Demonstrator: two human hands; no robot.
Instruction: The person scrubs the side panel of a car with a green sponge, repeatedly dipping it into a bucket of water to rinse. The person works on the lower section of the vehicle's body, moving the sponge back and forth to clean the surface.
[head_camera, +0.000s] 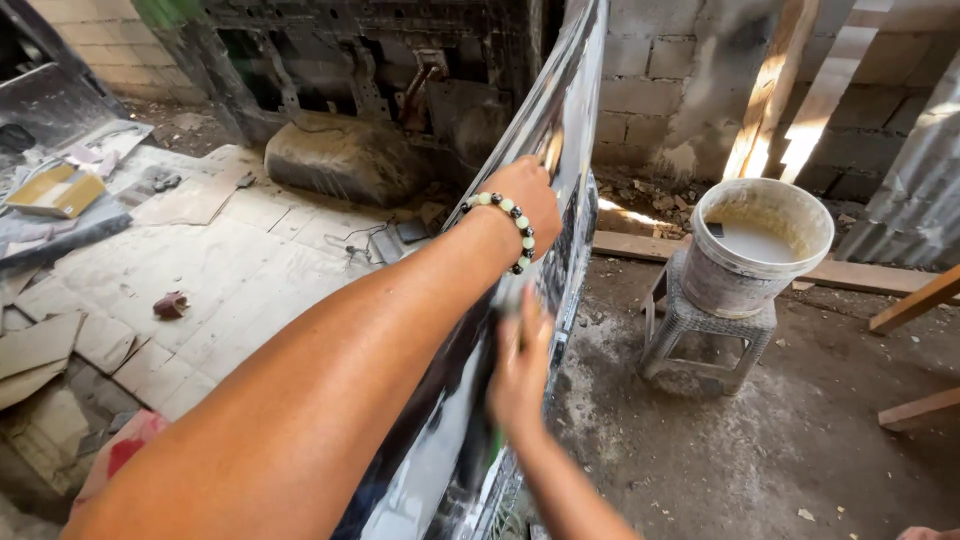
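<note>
A long glossy metal panel (575, 90) stands on edge and runs away from me, reflecting the surroundings. My left hand (527, 196), with a beaded bracelet on the wrist, grips the panel's upper edge, fingers curled over it. Lower down, my right hand (520, 368) lies against the panel's right face, blurred. Something dark shows at its fingertips, but I cannot tell whether the hand holds it.
A white bucket (760, 275) of pale liquid sits on a grey woven stool (690, 325) to the right. Wooden planks (915, 300) lie beyond it. Flattened cardboard (210, 270) covers the floor on the left. A stripped vehicle body (340, 70) and block wall stand behind.
</note>
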